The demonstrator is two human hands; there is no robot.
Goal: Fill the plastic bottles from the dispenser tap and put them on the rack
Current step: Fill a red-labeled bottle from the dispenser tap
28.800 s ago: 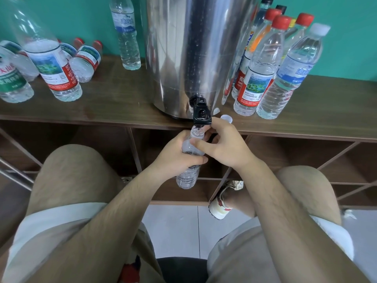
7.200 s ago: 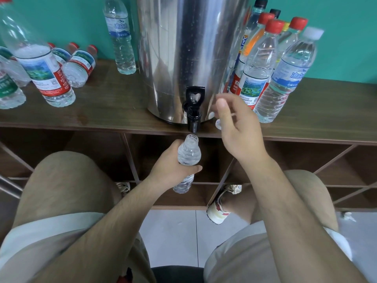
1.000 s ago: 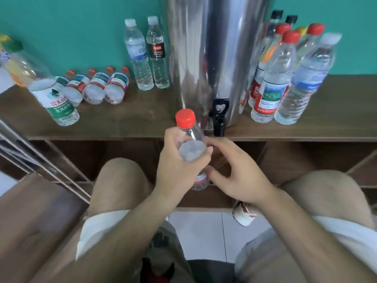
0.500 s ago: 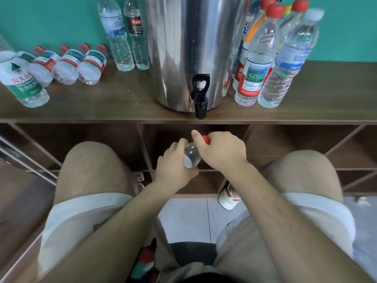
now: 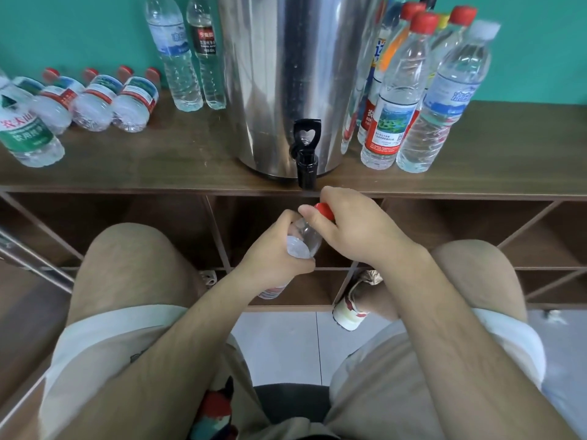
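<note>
My left hand [image 5: 276,252] grips a small clear plastic bottle [image 5: 303,241] around its body, just below the black tap [image 5: 306,154] of the steel dispenser [image 5: 286,74]. My right hand [image 5: 359,227] pinches the bottle's red cap [image 5: 324,211] with thumb and fingers. The bottle tilts toward the right and its lower part is hidden behind my left hand. Its bottom end shows below my wrist.
On the wooden rack top [image 5: 178,160], several small bottles [image 5: 108,103] lie at the left, two tall ones [image 5: 187,55] stand behind them, and several tall capped bottles [image 5: 413,90] stand right of the dispenser. Open rack compartments [image 5: 127,223] lie below; my knees flank the hands.
Over the last second the capped bottle came down from chest height to just under the tap, and my right hand moved from its side onto the red cap.
</note>
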